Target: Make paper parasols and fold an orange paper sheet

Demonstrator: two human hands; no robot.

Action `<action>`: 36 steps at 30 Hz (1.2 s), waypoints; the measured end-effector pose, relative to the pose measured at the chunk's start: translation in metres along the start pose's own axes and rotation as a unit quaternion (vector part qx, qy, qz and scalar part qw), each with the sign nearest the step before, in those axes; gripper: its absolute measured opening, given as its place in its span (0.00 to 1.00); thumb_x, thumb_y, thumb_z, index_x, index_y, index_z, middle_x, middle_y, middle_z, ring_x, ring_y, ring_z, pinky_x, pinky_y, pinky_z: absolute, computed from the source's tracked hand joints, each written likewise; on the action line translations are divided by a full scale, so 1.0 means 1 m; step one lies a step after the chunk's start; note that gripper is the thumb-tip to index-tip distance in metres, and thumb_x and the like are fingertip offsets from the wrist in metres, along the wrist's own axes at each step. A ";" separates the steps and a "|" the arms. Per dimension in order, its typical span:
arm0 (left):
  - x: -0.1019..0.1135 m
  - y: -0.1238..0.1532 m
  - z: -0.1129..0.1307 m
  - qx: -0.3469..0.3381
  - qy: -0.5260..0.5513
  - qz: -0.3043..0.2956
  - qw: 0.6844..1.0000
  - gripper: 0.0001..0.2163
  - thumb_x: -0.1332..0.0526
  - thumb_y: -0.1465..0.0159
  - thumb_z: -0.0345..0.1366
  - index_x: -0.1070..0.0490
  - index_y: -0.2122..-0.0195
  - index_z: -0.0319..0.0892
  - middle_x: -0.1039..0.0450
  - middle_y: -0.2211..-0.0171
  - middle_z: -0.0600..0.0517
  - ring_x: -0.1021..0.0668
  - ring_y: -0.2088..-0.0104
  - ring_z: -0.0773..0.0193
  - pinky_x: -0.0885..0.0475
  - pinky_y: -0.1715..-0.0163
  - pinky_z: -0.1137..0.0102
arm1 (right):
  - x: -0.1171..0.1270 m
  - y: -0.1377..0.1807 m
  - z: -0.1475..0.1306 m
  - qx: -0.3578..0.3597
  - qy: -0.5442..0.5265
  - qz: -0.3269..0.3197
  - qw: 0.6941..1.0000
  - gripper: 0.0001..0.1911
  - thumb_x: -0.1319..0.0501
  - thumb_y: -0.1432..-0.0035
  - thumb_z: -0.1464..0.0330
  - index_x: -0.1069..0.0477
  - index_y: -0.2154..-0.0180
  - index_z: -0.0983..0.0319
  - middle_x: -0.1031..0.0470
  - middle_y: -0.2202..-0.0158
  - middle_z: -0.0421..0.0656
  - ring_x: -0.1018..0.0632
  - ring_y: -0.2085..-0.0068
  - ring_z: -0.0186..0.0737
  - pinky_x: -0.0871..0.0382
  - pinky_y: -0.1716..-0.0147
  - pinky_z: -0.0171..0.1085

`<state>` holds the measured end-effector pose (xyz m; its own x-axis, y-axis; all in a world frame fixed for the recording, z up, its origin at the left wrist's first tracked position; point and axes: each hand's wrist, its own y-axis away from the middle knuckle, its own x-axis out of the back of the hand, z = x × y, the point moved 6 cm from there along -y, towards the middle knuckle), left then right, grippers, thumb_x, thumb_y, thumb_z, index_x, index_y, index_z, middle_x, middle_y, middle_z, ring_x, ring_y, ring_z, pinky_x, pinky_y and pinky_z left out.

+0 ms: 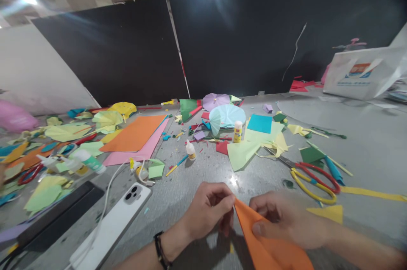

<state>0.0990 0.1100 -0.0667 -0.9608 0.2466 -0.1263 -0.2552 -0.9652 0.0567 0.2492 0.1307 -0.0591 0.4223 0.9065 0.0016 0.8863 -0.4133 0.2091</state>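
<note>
A folded piece of orange paper point(273, 246) is held up at the front of the table, its narrow tip pointing away from me. My left hand point(211, 210) pinches that tip between thumb and fingers; a dark bracelet is on the wrist. My right hand point(282, 221), slightly blurred, grips the paper's right side with the thumb on top and the fingers behind. The paper's lower end runs out of the picture.
A white phone point(111, 227) with a cable lies at left, by a black case point(63, 215). Scissors point(313, 181) with red and yellow handles lie at right. Beyond stand a glue bottle point(190, 150) and a glue stick point(238, 132), among orange sheets point(136, 133) and scraps. Black panels point(241, 37) rise behind.
</note>
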 end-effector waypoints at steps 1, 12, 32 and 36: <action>0.000 0.000 0.000 0.002 0.000 0.003 1.000 0.19 0.35 0.39 0.51 0.30 0.72 0.38 0.31 0.86 0.55 0.31 0.89 0.71 0.40 0.89 0.79 | 0.000 0.000 0.000 -0.001 0.003 0.002 1.000 0.24 0.32 0.43 0.50 0.35 0.69 0.63 0.32 0.72 0.37 0.36 0.71 0.31 0.47 0.73 0.32; 0.001 0.000 0.004 0.016 -0.016 0.032 0.999 0.16 0.38 0.37 0.47 0.32 0.75 0.40 0.35 0.89 0.57 0.34 0.91 0.72 0.45 0.90 0.79 | 0.006 -0.001 0.004 -0.018 0.024 0.038 0.999 0.25 0.30 0.45 0.49 0.36 0.70 0.62 0.38 0.75 0.34 0.41 0.74 0.30 0.51 0.76 0.32; -0.011 -0.003 -0.016 0.085 0.016 -0.134 0.987 0.20 0.34 0.38 0.53 0.28 0.66 0.37 0.30 0.84 0.56 0.29 0.88 0.72 0.38 0.89 0.80 | 0.007 -0.001 -0.004 -0.003 0.011 0.058 0.998 0.25 0.33 0.44 0.47 0.34 0.68 0.62 0.42 0.74 0.34 0.43 0.72 0.32 0.50 0.74 0.34; -0.010 -0.003 -0.017 0.085 0.001 -0.119 0.989 0.21 0.35 0.38 0.55 0.29 0.67 0.38 0.30 0.84 0.57 0.29 0.88 0.72 0.39 0.89 0.80 | 0.008 -0.002 -0.002 0.008 0.011 0.058 0.998 0.25 0.33 0.44 0.46 0.33 0.68 0.62 0.41 0.74 0.34 0.42 0.72 0.32 0.50 0.73 0.34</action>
<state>0.1115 0.1093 -0.0825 -0.8708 0.4657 -0.1576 -0.4896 -0.8506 0.1915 0.2502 0.1389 -0.0571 0.5181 0.8540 0.0472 0.8347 -0.5169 0.1901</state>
